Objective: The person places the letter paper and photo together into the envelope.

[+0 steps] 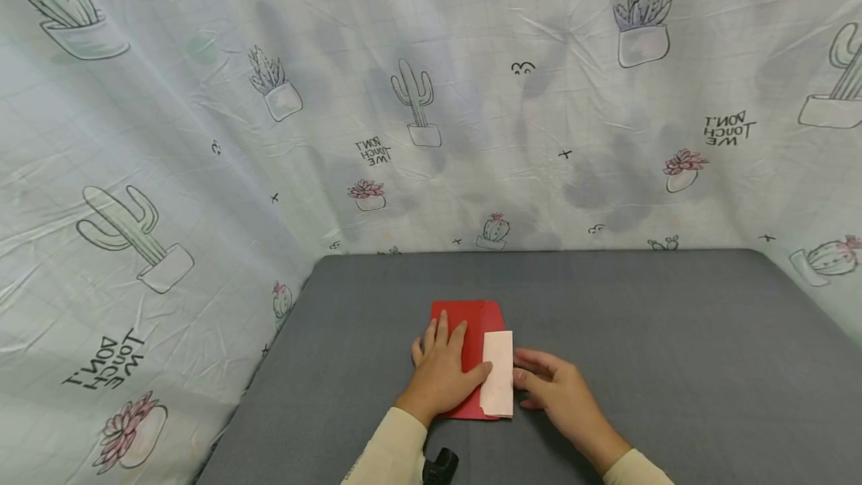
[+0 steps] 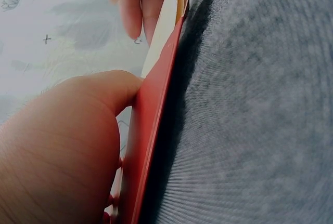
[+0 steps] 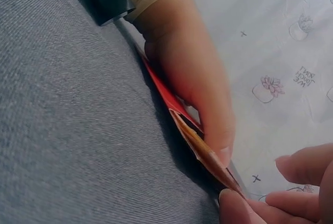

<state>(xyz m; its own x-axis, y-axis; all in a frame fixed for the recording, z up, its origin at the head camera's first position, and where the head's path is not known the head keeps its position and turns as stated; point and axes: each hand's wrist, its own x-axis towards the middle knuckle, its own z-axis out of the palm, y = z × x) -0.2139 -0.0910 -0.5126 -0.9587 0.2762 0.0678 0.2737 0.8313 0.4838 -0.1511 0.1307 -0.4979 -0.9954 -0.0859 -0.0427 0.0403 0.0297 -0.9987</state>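
Observation:
A red envelope lies on the grey table, with a pale folded paper over its right side. My left hand rests spread on the envelope, its thumb reaching onto the pale paper. Close against the paper's right edge is my right hand, fingers loosely bent. The right wrist view shows its fingertips at the end of the paper layers; whether they pinch it is unclear. From the left wrist view, the envelope appears edge-on beside the left thumb, the paper beyond.
The grey table extends around the envelope on all sides. A pale curtain printed with cactus drawings hangs behind and to the left. A black wrist device sits by the left sleeve, just above the table.

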